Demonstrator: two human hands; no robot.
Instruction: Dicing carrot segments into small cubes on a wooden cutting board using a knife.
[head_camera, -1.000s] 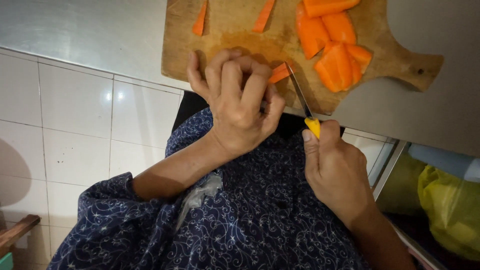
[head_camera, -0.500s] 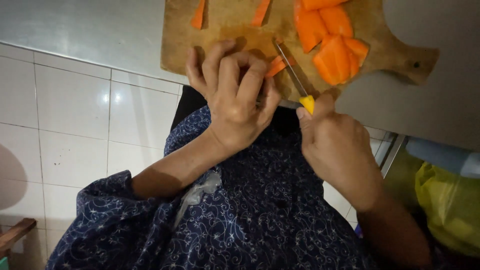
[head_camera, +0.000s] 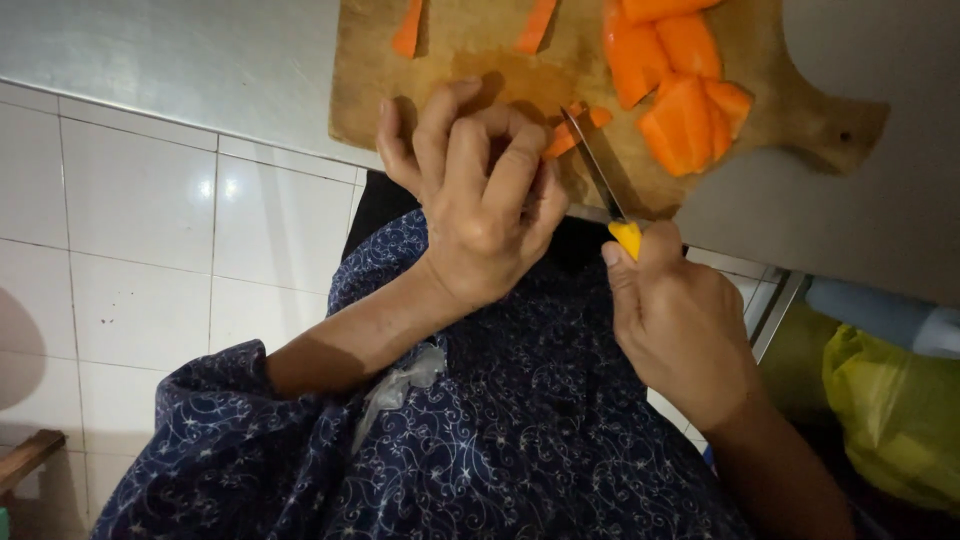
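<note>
Carrot strip (head_camera: 562, 140) lies on the board (head_camera: 470, 60), near its front edge, centre; knife (head_camera: 597, 170) blade rests on it, tip pointing away from the person; a small cut bit (head_camera: 600, 116) sits just right of the blade tip. Left hand (head_camera: 475, 190): fingers curled together, fingertips pressing the strip's left end against the board. Right hand (head_camera: 675, 320): clamped on the knife's yellow handle (head_camera: 627, 238), thumb along the top. Pile of carrot chunks (head_camera: 680, 100) at the board's right, touching one another; two thin slices (head_camera: 410, 28) at the far edge. Board lies on a pale surface (head_camera: 180, 60); white tiles (head_camera: 140, 230) below it at left. Yellow bag (head_camera: 890, 410) low at right; dark blue patterned sleeve (head_camera: 240, 440) on the left arm.
</note>
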